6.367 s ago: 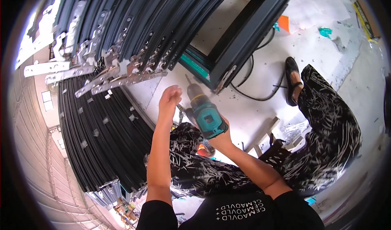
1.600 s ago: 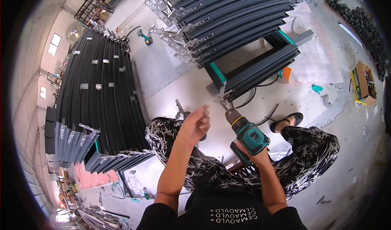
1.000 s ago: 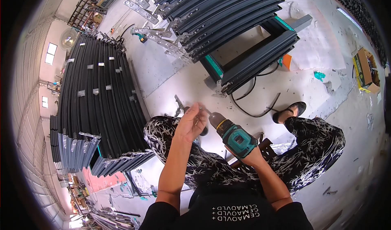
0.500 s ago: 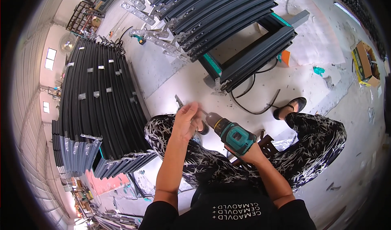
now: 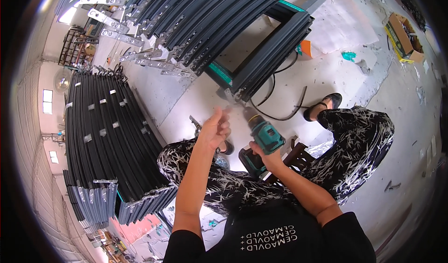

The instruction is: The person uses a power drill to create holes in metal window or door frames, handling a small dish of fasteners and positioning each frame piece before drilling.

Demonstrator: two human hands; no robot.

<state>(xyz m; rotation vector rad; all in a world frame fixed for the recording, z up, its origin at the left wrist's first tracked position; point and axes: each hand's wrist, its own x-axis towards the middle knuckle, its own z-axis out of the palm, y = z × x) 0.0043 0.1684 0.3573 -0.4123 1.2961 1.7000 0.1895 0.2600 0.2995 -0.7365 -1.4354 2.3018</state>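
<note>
My right hand [image 5: 268, 157] grips a teal and black cordless drill [image 5: 268, 137] by its handle, index finger near the trigger. The drill's front end, smeared by motion, points away from me toward the near corner of a stack of dark frames [image 5: 261, 69]. Whether its tip touches the frame cannot be made out. To the left of the drill, my left hand [image 5: 216, 129] is raised with its fingers curled together. What those fingers hold, if anything, is too small to name. Silver perforated metal arms [image 5: 109, 20] stick out from the left ends of the frames.
Another stack of long dark frames [image 5: 109, 128] leans at the left. A black cable [image 5: 282, 119] curls on the floor beside the near frame. At the right sits an open cardboard box [image 5: 405, 38]. Beneath me is a brown stool [image 5: 296, 156]; teal scraps [image 5: 348, 56] lie beyond.
My right hand has turned the drill away from my left fingers and toward the frame's near corner. The left hand stays raised, fingers curled. The view has shifted a little to the right.
</note>
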